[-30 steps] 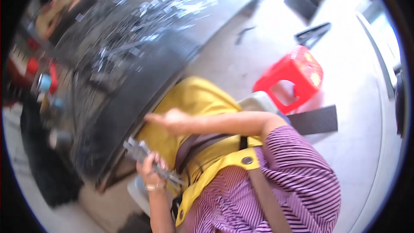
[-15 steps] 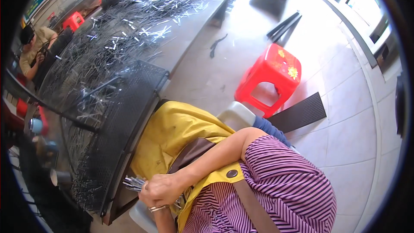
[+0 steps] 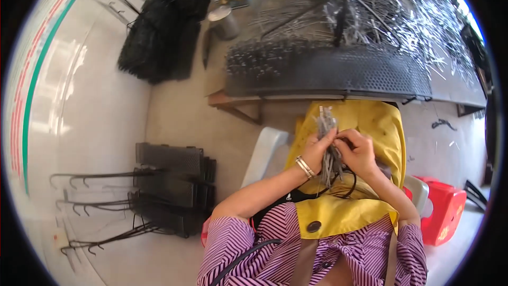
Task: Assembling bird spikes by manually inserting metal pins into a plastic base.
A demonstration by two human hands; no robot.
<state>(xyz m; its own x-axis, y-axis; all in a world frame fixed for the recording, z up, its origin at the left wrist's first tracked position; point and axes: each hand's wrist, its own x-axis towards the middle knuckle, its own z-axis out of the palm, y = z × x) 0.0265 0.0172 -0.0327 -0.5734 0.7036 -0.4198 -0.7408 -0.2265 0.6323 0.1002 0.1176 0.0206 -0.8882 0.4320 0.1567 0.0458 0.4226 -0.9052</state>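
Note:
Upright over my yellow apron (image 3: 365,115) is a bundle of thin grey metal strips (image 3: 326,123). My left hand (image 3: 315,152), with a bracelet at its wrist, is closed round the bundle's left side. Against the bundle's right side my right hand (image 3: 357,152) is pinched, its fingertips at the strips. Whether it grips one strip or several is hidden. A thin dark cord (image 3: 350,185) loops over the apron just below my right hand.
Ahead, a black perforated rack (image 3: 338,78) lines the table's near edge, with many loose metal strips (image 3: 402,8) behind it. A grey metal cup (image 3: 224,23) stands left. Black panels with hooked rods (image 3: 166,180) are at lower left; a red stool (image 3: 444,214) is at right.
My view has swung left, bringing the wall and hooked rods in. The bundle and both hands now show in front of the apron, my hands side by side rather than overlapping.

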